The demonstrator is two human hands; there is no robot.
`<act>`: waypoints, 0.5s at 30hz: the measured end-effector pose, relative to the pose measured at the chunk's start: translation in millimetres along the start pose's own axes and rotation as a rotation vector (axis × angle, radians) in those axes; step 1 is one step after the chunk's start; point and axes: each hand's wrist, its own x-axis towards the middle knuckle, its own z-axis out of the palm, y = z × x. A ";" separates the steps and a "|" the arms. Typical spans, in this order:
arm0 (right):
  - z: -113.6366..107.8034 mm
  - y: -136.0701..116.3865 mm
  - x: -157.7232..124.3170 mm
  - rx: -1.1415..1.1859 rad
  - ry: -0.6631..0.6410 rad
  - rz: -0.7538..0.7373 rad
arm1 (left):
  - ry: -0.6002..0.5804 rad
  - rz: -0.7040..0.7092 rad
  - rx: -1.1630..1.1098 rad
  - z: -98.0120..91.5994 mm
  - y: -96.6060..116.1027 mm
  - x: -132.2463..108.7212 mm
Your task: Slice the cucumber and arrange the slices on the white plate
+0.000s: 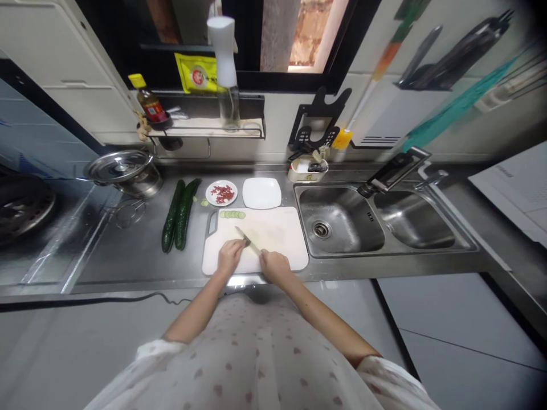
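A white cutting board (282, 230) lies on the steel counter in front of me. My right hand (274, 266) is closed round the handle of a knife (247, 240), whose blade points up and left across the board. My left hand (230, 255) is curled at the blade's left side, pressing on something small I cannot make out. A short row of cucumber slices (232, 214) lies at the board's far edge. Two whole cucumbers (179, 213) lie left of the board.
Behind the board stand a small dish of chopped red pieces (221, 193) and an empty white plate (261, 192). A double sink (342, 219) with a tap lies to the right, a lidded steel pot (123, 171) and a stove to the left.
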 end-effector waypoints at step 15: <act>3.3 -3.1 4.6 -0.028 -0.008 -0.015 | 0.009 -0.002 -0.003 -0.2 -0.3 -0.2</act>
